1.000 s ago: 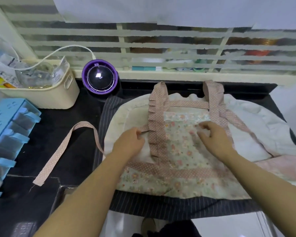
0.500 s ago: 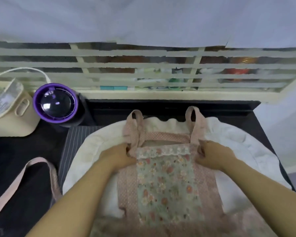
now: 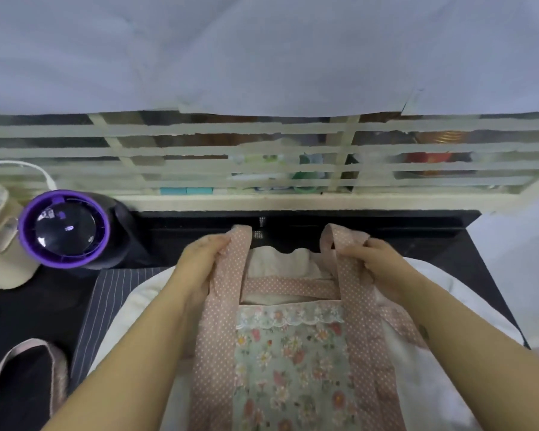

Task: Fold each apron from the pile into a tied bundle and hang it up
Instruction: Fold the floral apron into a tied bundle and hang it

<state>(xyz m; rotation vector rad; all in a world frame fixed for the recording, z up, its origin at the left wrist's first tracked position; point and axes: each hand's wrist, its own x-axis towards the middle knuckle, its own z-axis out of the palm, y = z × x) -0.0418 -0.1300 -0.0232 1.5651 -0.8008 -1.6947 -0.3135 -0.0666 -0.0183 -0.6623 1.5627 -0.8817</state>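
Surface: black countertop [image 3: 417, 241] across mid-frame, below a window grille of cream horizontal bars [image 3: 199, 150]. Pale grey-white sheet [image 3: 262, 51] fills the upper frame. Items behind the bars are blurred, can't identify.

Task item: floral apron [image 3: 293, 362] with a lace-edged bib and pink polka-dot trim, lower centre, lying on top of the pile. Directly under it is a cream-white fabric piece [image 3: 128, 321]; under that a dark pinstriped cloth [image 3: 112, 293] shows at centre left. Bib runs off the bottom edge.

Grip: left hand [image 3: 199, 262], centre frame just left of the bib, fingers curled round the left shoulder strap [image 3: 231, 275] of pink polka-dot fabric, near its looped top. Mirror side: right hand [image 3: 377, 262] at centre right, thumb and fingers pinching the right shoulder strap [image 3: 349, 275], same fabric, at its loop. Both strap tops reach over the black surface near the counter's back edge. Pink cross band [image 3: 287, 286] between the straps lies flat above the lace.

Loose pink tie band [image 3: 19, 356] curves on the counter at lower left, apart from both hands; can't tell if it belongs to this apron.

Round device with purple rim and dark glossy dome [image 3: 64, 228] stands at left, mid height, near the sill. Cream plastic basket [image 3: 0, 265] at the left edge, just beside it. White cable [image 3: 28, 166] arcs above the basket.
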